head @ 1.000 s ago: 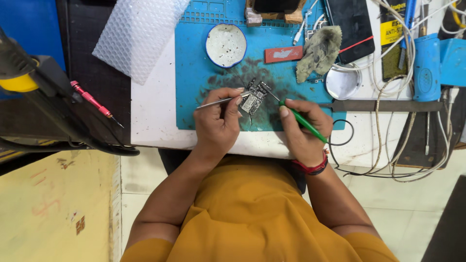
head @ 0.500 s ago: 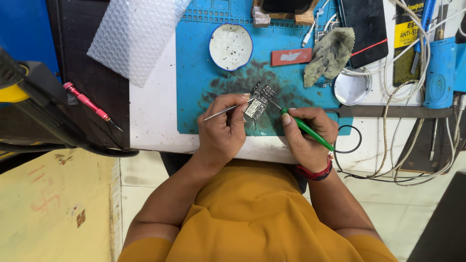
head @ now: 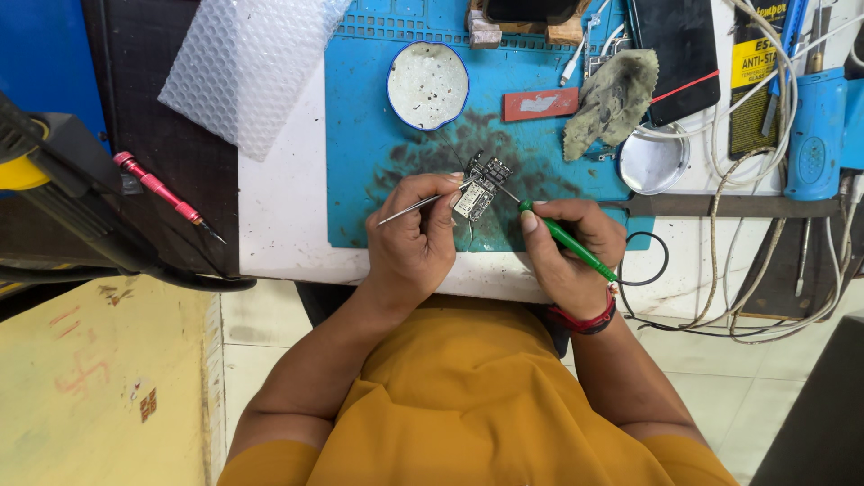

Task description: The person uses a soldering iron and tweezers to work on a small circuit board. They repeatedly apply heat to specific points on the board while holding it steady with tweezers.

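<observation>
- Nearest to the camera we saw one person in a mustard-yellow shirt, with two bare hands resting on the front edge of the blue work mat [head: 360,180].
- The left hand [head: 412,245] was curled almost closed; its thumb and fingers pinched one pair of thin metal tweezers [head: 416,206], and the fingertips touched the small circuit board [head: 478,191].
- The right hand [head: 569,256] was also closed in a pen grip, around one green-handled tool [head: 567,241]; its thin metal tip reached to the right edge of the board.
- The circuit board lay between the two hands, on a dark stained part of the mat, just beyond the fingertips.
- One red band [head: 589,319] was on the right wrist.
- Farther on the mat we counted one round white dish with blue rim [head: 427,85], one red flat piece [head: 540,104] and one grey-green cloth [head: 612,101].
- To the right of the cloth stood one round metal lid [head: 654,160], and white cables [head: 720,225] hung beside it.
- At the far left lay one sheet of bubble wrap [head: 243,67] and one red screwdriver [head: 162,193], well apart from the hands.
</observation>
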